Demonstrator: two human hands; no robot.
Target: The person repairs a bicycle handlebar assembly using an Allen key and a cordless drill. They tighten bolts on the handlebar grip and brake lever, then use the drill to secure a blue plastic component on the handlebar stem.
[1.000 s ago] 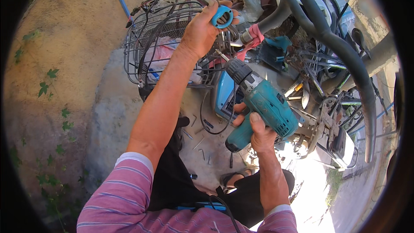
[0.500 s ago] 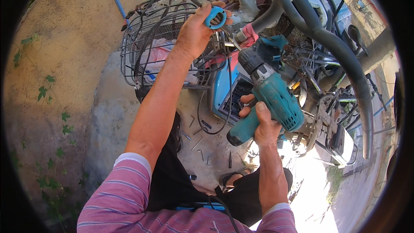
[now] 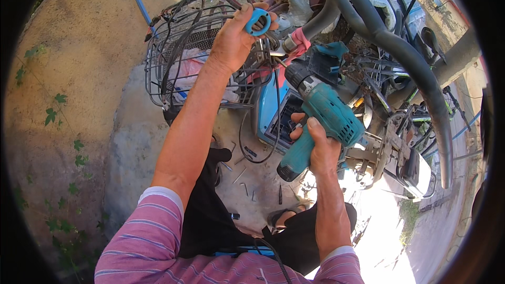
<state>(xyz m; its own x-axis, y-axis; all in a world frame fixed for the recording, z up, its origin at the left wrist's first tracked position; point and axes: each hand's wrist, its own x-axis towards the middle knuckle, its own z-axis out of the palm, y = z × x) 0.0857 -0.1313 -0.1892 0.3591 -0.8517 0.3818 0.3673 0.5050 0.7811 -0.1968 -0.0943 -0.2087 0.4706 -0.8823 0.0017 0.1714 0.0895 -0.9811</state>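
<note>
My left hand [image 3: 234,42] is raised over the wire basket, its fingers closed round a blue ring [image 3: 258,21]. Fingers show through the hole of the ring. My right hand [image 3: 322,150] grips the handle of a teal cordless drill [image 3: 332,111]. The drill's black chuck [image 3: 300,78] points up and left, toward a metal tube end [image 3: 285,45] wrapped in pink cloth or tape. A thin bit seems to stick out of the chuck, just below that tube.
Below the left hand, the black wire basket [image 3: 158,81] holds crumpled plastic bags. A blue open case [image 3: 267,108] stands behind the drill. Thick black bent tubing [image 3: 415,68] arches at the right. Hex keys and small tools [image 3: 243,188] lie on the concrete between my feet.
The drill has moved slightly up and left, its chuck tilting a bit further left. My left hand with the blue ring has shifted slightly left.
</note>
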